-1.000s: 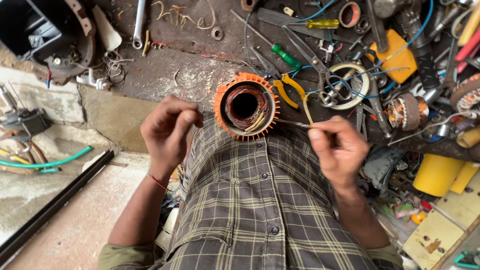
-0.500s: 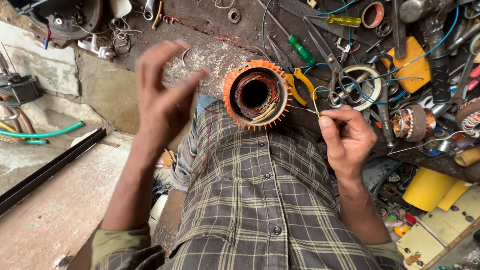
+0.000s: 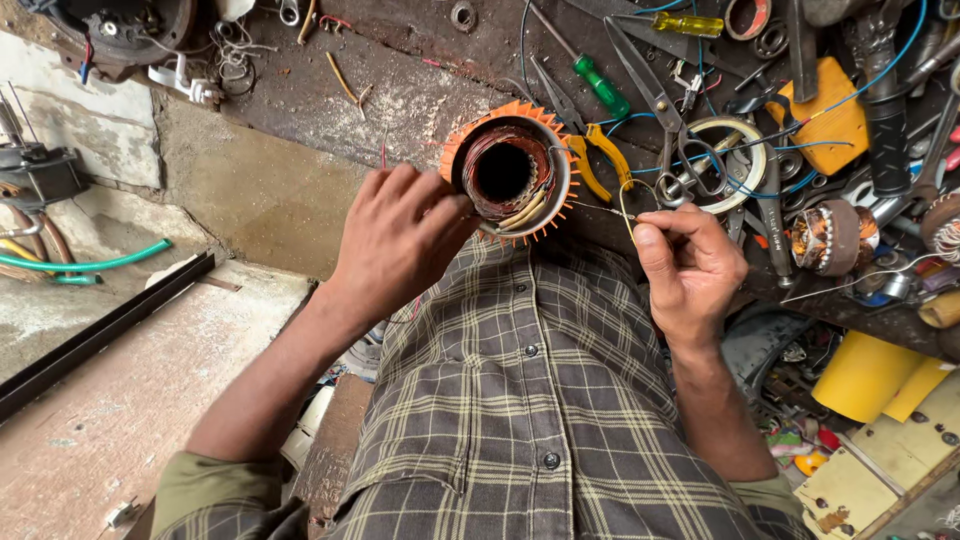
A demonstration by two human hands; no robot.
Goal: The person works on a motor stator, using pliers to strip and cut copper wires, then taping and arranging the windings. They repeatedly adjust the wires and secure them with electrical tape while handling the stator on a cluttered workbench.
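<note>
Two hands are engaged: the left hand (image 3: pixel 400 235) is cupped against the orange-insulated stator (image 3: pixel 505 172), judged heavy, rigid, best gripped by its outer shell, while a thin stiff wire (image 3: pixel 625 212) is pinched in the right hand (image 3: pixel 690 265), just beside it.

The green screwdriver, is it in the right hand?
No. The green screwdriver lies on the bench among other tools, and the right hand pinches only a thin wire.

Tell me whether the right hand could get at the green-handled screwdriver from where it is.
Probably yes. The right hand pinches a thin wire, and the green-handled screwdriver lies uncovered on the bench beyond it; only the yellow-handled pliers lie between.
</note>
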